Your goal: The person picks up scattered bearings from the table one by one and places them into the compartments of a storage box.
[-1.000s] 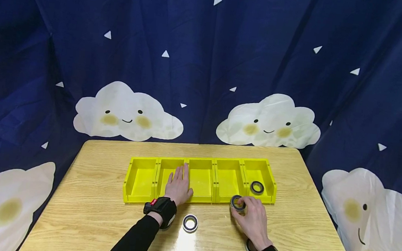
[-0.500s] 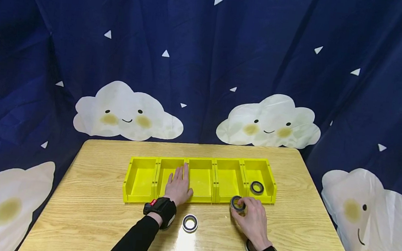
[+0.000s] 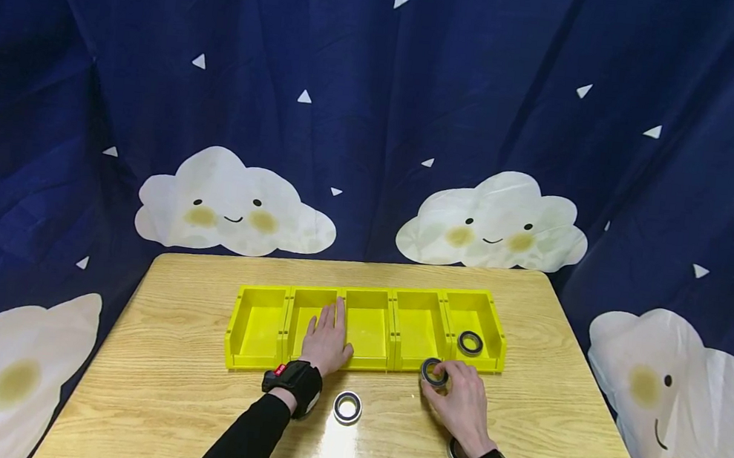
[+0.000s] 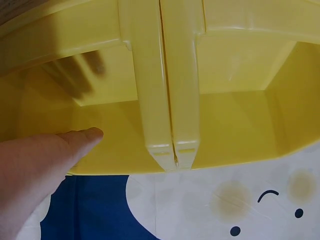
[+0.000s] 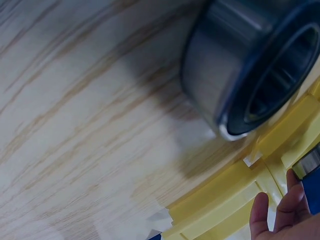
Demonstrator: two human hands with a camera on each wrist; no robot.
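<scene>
My right hand [image 3: 461,402] pinches a ball bearing [image 3: 435,372] between thumb and fingers, at the front edge of the fourth yellow bin from the left. In the right wrist view, part of that bearing shows at the fingertips of the right hand [image 5: 285,212]. My left hand [image 3: 326,344] lies with straight fingers over the second and third bins, near their shared wall. Its thumb side shows in the left wrist view, above a yellow bin [image 4: 230,122]. Another bearing [image 3: 470,343] lies inside the rightmost bin.
The yellow bins [image 3: 256,325] stand in a row on the wooden table [image 3: 156,386]. One bearing [image 3: 347,407] lies between my forearms. A further bearing [image 3: 456,453] sits partly hidden under my right wrist, large in the right wrist view. A blue curtain [image 3: 377,133] hangs behind.
</scene>
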